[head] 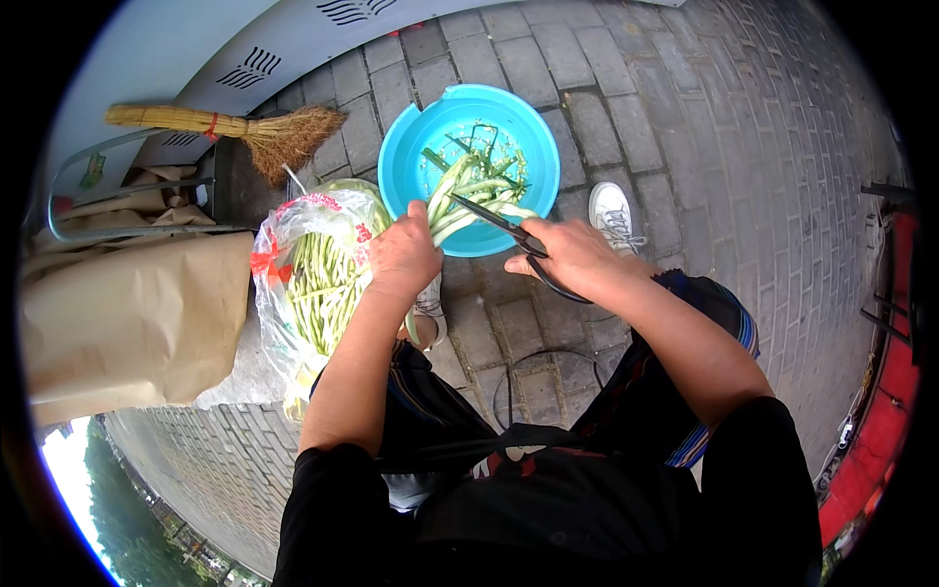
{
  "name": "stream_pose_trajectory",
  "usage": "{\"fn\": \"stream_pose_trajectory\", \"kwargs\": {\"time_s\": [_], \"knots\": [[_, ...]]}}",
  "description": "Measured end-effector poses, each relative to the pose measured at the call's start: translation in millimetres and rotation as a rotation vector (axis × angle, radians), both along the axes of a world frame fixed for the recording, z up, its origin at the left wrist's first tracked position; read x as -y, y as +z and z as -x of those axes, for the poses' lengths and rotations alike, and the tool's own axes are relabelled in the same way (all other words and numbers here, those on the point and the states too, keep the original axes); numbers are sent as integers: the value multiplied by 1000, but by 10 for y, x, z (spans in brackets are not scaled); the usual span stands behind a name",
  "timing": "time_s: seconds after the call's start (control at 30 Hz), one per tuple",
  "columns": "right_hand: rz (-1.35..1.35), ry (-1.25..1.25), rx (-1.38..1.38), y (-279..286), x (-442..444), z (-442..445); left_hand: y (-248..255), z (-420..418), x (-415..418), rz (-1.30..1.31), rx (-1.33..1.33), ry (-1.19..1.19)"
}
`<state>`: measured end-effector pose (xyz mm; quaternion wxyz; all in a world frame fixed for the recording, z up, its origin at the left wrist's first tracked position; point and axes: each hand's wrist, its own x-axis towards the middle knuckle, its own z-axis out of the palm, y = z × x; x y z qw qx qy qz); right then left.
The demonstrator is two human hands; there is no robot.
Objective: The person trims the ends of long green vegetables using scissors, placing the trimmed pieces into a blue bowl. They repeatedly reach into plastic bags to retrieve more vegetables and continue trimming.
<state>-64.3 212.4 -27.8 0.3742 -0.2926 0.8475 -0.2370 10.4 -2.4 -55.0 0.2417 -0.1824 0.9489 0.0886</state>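
My left hand [408,248] grips a bunch of long pale green beans [453,189], whose ends reach over a blue plastic basin [397,154]. In my right hand [568,253] is a pair of black-handled scissors [530,241]. Their blades point up and left, lying across the beans near the basin's front rim. Cut bits and darker green stem pieces [484,139] lie in the basin, which has a notch broken from its far rim. Left of my left forearm, a clear plastic bag [268,323] with red print holds many more green beans [323,293].
A straw hand broom [286,136] lies over a dustpan [242,165] at the back left. Brown paper [139,330] covers a surface beside the bag. My white shoe [610,209] stands right of the basin on grey paving bricks [587,121]. A thin black cable [506,389] loops between my legs.
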Motion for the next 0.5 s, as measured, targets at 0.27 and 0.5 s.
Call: {"fn": "stream_pose_trajectory", "kwargs": {"time_s": [0.27,0.5], "knots": [[61,-60,13,-124,7,-100,5,-3,-44,-2,43,0],[248,-319,219,-459,-19,-97,-18,-54,-33,3,4,-8]]}}
